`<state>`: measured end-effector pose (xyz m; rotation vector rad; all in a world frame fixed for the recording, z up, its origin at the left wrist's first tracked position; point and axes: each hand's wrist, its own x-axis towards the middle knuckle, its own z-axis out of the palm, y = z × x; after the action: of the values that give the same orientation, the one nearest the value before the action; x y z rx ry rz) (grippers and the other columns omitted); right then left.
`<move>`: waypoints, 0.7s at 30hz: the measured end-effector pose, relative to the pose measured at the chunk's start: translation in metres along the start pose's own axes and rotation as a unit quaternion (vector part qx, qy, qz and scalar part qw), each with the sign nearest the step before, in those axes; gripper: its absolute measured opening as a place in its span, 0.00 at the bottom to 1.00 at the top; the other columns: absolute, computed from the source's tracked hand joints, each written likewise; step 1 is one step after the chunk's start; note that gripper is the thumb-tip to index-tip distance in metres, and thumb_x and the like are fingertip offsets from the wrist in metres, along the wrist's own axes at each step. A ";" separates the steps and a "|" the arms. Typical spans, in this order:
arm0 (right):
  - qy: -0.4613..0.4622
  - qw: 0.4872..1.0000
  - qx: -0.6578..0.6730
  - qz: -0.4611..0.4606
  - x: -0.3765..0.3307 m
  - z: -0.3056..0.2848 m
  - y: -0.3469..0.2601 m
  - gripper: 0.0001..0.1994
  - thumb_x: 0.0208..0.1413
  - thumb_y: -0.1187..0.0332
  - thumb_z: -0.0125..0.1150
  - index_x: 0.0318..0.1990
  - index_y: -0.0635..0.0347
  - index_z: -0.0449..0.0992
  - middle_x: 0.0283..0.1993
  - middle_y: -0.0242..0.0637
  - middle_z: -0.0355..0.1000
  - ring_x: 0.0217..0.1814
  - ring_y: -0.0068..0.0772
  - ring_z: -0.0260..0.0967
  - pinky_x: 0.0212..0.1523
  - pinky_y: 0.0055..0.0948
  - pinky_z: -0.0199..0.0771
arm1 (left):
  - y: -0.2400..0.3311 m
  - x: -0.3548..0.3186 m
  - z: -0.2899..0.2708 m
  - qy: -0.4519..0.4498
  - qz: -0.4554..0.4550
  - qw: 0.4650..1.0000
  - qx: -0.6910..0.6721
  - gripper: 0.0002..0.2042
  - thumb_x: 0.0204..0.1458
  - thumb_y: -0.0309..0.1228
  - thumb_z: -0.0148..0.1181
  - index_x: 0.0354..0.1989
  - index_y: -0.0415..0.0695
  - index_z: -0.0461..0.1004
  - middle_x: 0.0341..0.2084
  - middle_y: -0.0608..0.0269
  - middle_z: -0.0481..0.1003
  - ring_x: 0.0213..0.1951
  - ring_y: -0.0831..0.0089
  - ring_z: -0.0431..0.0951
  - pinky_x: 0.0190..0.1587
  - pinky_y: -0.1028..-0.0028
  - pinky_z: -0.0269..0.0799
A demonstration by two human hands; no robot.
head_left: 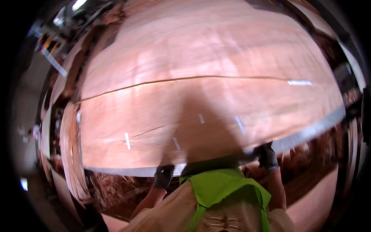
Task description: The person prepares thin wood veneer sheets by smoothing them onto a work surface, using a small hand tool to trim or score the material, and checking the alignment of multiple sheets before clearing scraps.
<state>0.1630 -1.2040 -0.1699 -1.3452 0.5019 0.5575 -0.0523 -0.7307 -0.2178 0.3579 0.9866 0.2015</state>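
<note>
A large pinkish-tan wood veneer sheet (112,120) covers most of the view, with white tape strips stuck on it. My left hand (164,176), in a dark glove, is closed at the sheet's near edge, left of my body. At the same edge farther right, my right hand (267,156), also gloved, has its fingers curled over the veneer. Motion blur softens both hands, and the undersides of their grips are hidden. Beneath the sheet shows a grey table edge (309,133). Behind the near strip, a long dark seam separates it from more veneer (185,46).
Torn veneer scraps (119,189) lie below the table edge in front of me. Stacked veneer layers (71,150) stand along the left side. More veneer sheets (317,201) lie low at the right. My green apron (220,187) is close against the edge.
</note>
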 end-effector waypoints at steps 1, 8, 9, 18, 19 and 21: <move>0.016 1.000 0.002 -0.018 0.008 -0.007 0.006 0.10 0.55 0.64 0.47 0.33 0.60 0.72 0.21 0.30 0.67 0.18 0.22 0.60 0.19 0.20 0.63 | 0.000 -0.001 0.013 -0.009 -0.036 0.993 -0.111 0.14 0.49 0.32 0.48 0.38 0.33 0.70 0.37 0.51 0.73 0.41 0.59 0.73 0.50 0.64 0.70; -0.086 0.956 0.188 -0.208 0.052 -0.061 0.032 0.03 0.55 0.70 0.46 0.29 0.51 0.62 0.24 0.27 0.56 0.26 0.26 0.57 0.33 0.25 0.65 | 0.018 -0.025 0.030 -0.109 0.122 0.986 -0.036 0.19 0.57 0.39 0.44 0.51 0.41 0.65 0.47 0.59 0.69 0.51 0.64 0.67 0.56 0.65 0.61; -0.122 0.934 0.280 -0.187 0.059 -0.074 0.030 0.08 0.56 0.69 0.45 0.25 0.49 0.59 0.24 0.27 0.54 0.27 0.28 0.56 0.36 0.28 0.65 | 0.023 -0.030 0.045 -0.134 0.115 0.984 -0.021 0.18 0.58 0.38 0.42 0.51 0.41 0.65 0.48 0.59 0.68 0.52 0.65 0.66 0.56 0.66 0.60; 0.038 0.916 -0.340 -0.207 0.109 -0.152 -0.023 0.49 0.31 0.57 0.65 0.63 0.60 0.45 0.54 0.37 0.54 0.53 0.30 0.43 0.52 0.29 0.45 | 0.111 0.054 -0.060 0.002 0.332 0.942 0.060 0.18 0.55 0.34 0.48 0.52 0.41 0.64 0.47 0.59 0.69 0.48 0.66 0.69 0.49 0.68 0.68; 0.039 0.889 -0.403 -0.216 0.113 -0.144 -0.022 0.46 0.34 0.58 0.62 0.63 0.60 0.45 0.54 0.35 0.56 0.51 0.29 0.44 0.50 0.28 0.45 | 0.133 0.055 -0.095 -0.003 0.393 0.906 0.157 0.17 0.56 0.33 0.48 0.52 0.40 0.65 0.46 0.60 0.69 0.47 0.67 0.70 0.48 0.69 0.69; -0.004 0.976 -0.106 -0.190 0.102 -0.149 -0.034 0.41 0.40 0.59 0.58 0.62 0.60 0.46 0.52 0.33 0.60 0.46 0.26 0.46 0.46 0.26 0.45 | 0.135 0.058 -0.089 0.005 0.425 0.866 0.265 0.17 0.54 0.30 0.49 0.52 0.38 0.65 0.46 0.60 0.70 0.46 0.69 0.70 0.47 0.72 0.69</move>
<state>0.2606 -1.3464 -0.2324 -1.5936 0.1706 0.3049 -0.0966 -0.5688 -0.2556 1.3021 0.8253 0.7373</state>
